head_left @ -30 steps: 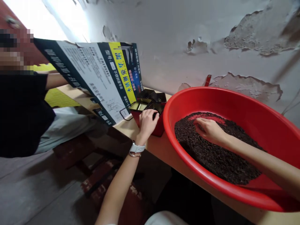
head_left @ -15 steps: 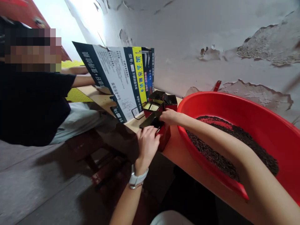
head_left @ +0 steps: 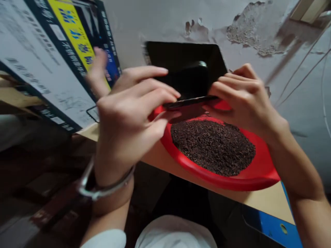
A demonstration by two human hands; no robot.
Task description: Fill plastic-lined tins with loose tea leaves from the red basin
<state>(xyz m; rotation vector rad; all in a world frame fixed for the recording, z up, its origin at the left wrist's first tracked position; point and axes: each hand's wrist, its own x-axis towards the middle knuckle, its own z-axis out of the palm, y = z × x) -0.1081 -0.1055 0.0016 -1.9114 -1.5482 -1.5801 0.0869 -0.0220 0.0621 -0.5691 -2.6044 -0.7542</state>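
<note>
A dark box (head_left: pixel 178 60), black inside and reddish on its near outer side, is held up with its mouth facing me. My left hand (head_left: pixel 126 110) pinches the left part of its near edge between thumb and fingertips, one finger raised and blurred. At the right end of that edge, my right hand (head_left: pixel 240 100) grips with bent fingers, its thumb underneath. The box is above the far part of a red plastic basin (head_left: pixel 207 175). In the basin lies a heap of dark dry shreds (head_left: pixel 214 146) that look like loose tea leaves.
A large printed cardboard sheet (head_left: pixel 49 69) stands upright at the left. The basin rests on a light wooden table (head_left: pixel 160 158); a blue panel (head_left: pixel 274 224) is below its right end. Behind is a peeling wall (head_left: pixel 258 31), with thin cords (head_left: pixel 307 69) at the right.
Both hands have come from the small boxes on the table to a raised dark box, now close to me above the basin. My view has turned right; the other person is out of sight.
</note>
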